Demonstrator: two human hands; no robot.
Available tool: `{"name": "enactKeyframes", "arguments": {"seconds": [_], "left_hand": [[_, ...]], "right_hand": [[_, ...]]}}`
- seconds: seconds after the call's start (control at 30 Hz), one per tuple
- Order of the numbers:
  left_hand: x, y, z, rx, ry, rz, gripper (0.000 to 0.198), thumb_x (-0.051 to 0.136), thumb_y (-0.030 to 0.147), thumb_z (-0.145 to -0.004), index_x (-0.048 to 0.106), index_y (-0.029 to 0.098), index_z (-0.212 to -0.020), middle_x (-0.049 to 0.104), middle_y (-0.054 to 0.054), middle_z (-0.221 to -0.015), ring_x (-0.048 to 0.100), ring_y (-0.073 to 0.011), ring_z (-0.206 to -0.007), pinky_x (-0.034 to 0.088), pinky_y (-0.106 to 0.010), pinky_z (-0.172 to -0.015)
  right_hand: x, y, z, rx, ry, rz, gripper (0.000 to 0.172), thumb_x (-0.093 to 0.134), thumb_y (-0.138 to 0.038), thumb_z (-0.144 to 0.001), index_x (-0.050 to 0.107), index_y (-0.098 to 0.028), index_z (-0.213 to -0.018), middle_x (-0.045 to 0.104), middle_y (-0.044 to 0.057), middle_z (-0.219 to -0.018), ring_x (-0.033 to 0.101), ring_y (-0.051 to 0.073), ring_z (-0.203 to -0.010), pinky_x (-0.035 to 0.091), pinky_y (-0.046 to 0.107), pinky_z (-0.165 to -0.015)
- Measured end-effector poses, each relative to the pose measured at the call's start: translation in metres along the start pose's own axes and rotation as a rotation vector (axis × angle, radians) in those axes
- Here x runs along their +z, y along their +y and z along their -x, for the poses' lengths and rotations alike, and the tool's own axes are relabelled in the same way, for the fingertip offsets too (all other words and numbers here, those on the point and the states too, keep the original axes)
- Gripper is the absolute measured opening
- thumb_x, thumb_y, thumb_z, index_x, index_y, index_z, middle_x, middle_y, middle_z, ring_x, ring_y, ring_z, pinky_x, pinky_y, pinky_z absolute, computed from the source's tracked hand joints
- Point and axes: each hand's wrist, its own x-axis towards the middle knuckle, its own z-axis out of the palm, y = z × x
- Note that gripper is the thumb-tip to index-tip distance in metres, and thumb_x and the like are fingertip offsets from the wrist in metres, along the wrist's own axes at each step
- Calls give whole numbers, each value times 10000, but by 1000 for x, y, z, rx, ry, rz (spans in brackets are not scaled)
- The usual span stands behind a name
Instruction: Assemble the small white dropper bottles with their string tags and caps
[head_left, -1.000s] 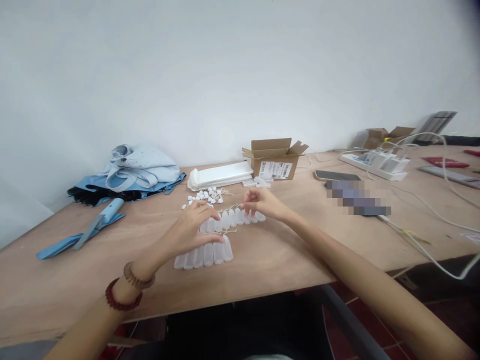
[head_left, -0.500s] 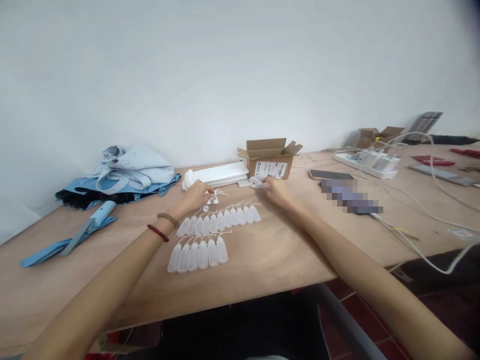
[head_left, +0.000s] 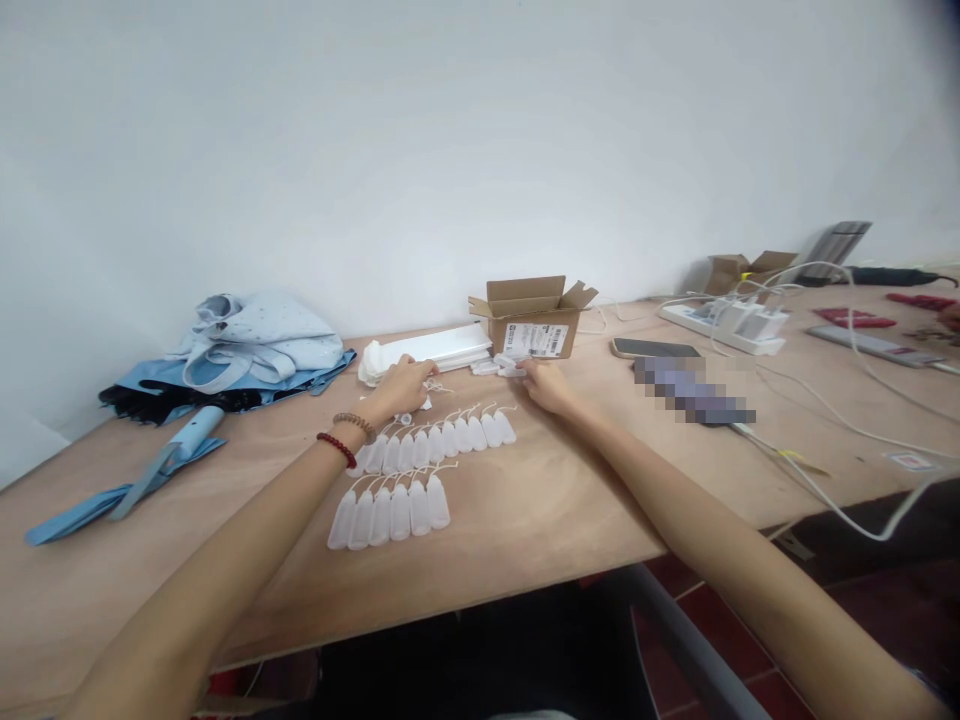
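White bottles (head_left: 390,508) sit in two neat side-by-side rows on the table (head_left: 570,500), kept clear of both hands; beyond, left hand (head_left: 401,382) curls over loose caps (head_left: 426,392), probably pinching one (too small to confirm), right hand (head_left: 547,386) fingertips pinch a loose bottle (head_left: 508,367) beside the cardboard box (head_left: 532,318).

Plain white wall (head_left: 450,140) behind, softly and evenly lit. A light plywood desk (head_left: 540,510) runs along it, with dark red floor tiles (head_left: 885,610) showing underneath.
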Motion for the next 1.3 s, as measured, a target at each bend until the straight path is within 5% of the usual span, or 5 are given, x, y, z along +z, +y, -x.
{"name": "enactKeyframes", "arguments": {"seconds": [0.27,0.47,0.63,1.03,1.3], "left_hand": [[2,-3,1,-71,-49,135,413,544,137,-665,677,188,-1053,606,-113,-992,548,-273,-1002,428,-351,-868],[-3,-3,7,5,59,166,432,445,64,-695,683,173,-1038,662,-93,-1041,521,-249,-1067,407,-362,-936],[-19,-1,24,42,227,247,355,427,130,-763,672,147,-1019,672,-94,-1079,546,-242,-1055,402,-382,-961],[-20,3,61,-229,423,815,235,678,316,-686,661,140,-841,699,-72,-870,645,-192,-799,507,-314,-783],[-17,11,66,-369,434,1076,296,767,281,-594,656,121,-818,684,-60,-828,632,-173,-775,505,-320,-775]], "right_hand": [[-4,-9,2,-74,37,-9,313,440,-46,-810,668,-123,-1011,643,141,-1059,572,229,-990,407,286,-839],[-2,-9,3,-52,69,-52,428,402,71,-702,666,-115,-984,594,132,-993,568,204,-868,415,261,-768],[1,-9,1,-63,57,-35,347,446,8,-766,651,-121,-1015,589,130,-1014,560,207,-889,404,269,-792],[-3,-27,4,28,-16,129,299,415,-77,-858,569,-126,-1110,645,190,-1022,556,305,-985,383,382,-814],[-11,-54,14,-88,106,-213,342,454,-14,-775,583,-137,-1067,638,128,-1090,550,241,-1028,410,318,-841]]}}
